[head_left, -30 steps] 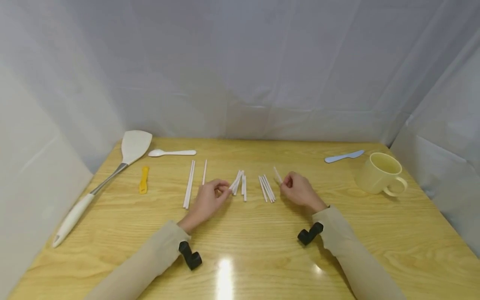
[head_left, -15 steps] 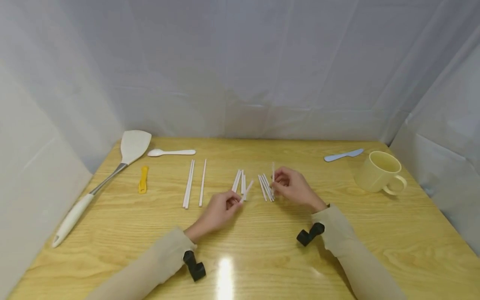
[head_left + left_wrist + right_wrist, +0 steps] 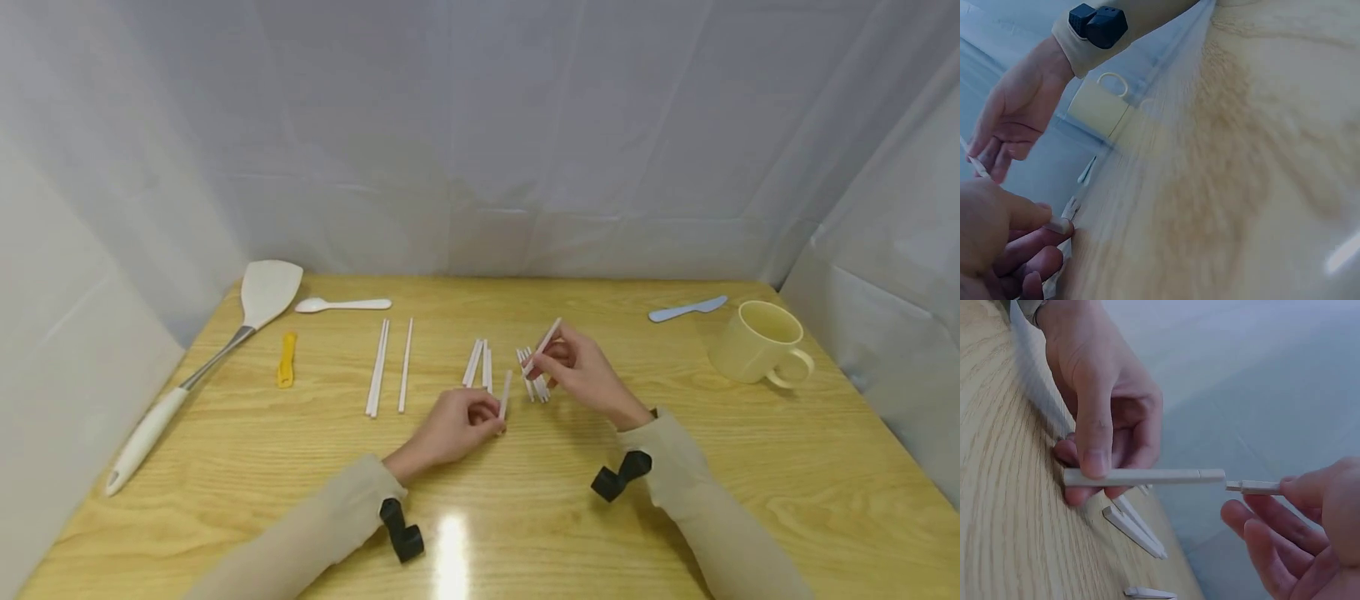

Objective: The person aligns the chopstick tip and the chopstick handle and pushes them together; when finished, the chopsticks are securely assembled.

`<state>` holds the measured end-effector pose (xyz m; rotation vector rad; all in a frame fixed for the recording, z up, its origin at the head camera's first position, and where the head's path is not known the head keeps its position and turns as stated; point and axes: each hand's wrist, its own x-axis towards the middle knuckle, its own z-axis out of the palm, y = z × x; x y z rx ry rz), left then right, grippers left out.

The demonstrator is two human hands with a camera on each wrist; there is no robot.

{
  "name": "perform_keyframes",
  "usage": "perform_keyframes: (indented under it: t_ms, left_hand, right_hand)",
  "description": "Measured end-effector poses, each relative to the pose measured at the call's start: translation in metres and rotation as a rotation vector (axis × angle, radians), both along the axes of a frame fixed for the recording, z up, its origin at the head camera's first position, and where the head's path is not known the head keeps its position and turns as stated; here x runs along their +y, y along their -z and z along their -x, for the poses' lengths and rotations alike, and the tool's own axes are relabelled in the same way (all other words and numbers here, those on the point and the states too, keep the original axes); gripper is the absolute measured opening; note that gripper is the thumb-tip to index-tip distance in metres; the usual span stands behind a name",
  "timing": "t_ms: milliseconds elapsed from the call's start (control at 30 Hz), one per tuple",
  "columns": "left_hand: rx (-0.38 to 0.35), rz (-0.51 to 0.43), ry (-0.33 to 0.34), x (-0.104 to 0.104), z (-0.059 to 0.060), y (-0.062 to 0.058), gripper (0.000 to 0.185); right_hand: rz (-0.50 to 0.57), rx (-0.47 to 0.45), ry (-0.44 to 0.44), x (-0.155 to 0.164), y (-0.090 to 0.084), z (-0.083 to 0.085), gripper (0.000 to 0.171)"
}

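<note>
Head view: near the centre of the frame, left hand [image 3: 459,427] low on the table [image 3: 525,517], pinching a short white stick [image 3: 505,395] that points up the frame. Just to the right, right hand [image 3: 581,373] raised slightly, fingers closed round a second white stick [image 3: 543,346] slanted toward the upper right. Between and behind the hands, two small clusters of short sticks [image 3: 480,367] lying flat; further left, three long sticks [image 3: 388,365]. Along the left edge, a spatula [image 3: 217,354], a white spoon [image 3: 341,305] and a small yellow tool [image 3: 286,360]. At the right, a pale blue knife [image 3: 687,310] and a cream mug [image 3: 757,342].

Left wrist view: blurred table filling the right half. Lower left, left hand [image 3: 997,244] with thumb and fingers clamped on the stick end [image 3: 1060,225]. Upper left, right hand [image 3: 1013,119] hanging above, gripping its thin stick [image 3: 974,159]; mug [image 3: 1097,107] behind.

Right wrist view: left hand [image 3: 1100,422] at upper left, thumb pressing its stick [image 3: 1141,477] level across the middle. Right hand [image 3: 1300,537] at lower right, pinching the other stick [image 3: 1254,486], tips almost meeting end to end.

Judged best: keep both sticks in one straight line, left one steady, right one eased in slowly with a firm pinch close to the tip.
</note>
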<state>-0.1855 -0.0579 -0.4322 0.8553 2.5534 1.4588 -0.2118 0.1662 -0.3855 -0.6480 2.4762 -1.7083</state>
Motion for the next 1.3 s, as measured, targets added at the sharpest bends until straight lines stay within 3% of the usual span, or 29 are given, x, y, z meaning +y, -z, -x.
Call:
perform_keyframes:
  t_ms: [167, 400, 867, 1133, 1300]
  left_hand:
    - [0.034, -0.019, 0.027, 0.006, 0.003, 0.004, 0.006]
    - [0.064, -0.007, 0.038, 0.009, 0.003, 0.006, 0.006]
    - [0.125, -0.02, -0.033, 0.011, -0.002, 0.011, 0.007]
    - [0.113, -0.03, -0.02, 0.01, -0.001, 0.018, 0.007]
    - [0.147, -0.05, -0.008, 0.01, -0.001, 0.019, 0.007]
  right_hand:
    - [0.076, 0.014, -0.034, -0.002, -0.004, -0.003, 0.012]
    - [0.088, -0.002, -0.054, -0.002, -0.005, -0.003, 0.011]
    - [0.088, -0.019, -0.087, -0.001, -0.009, -0.006, 0.011]
    - [0.038, 0.03, -0.105, -0.001, -0.009, -0.006, 0.012]
    - [0.019, 0.058, -0.104, -0.003, -0.009, -0.007, 0.011]
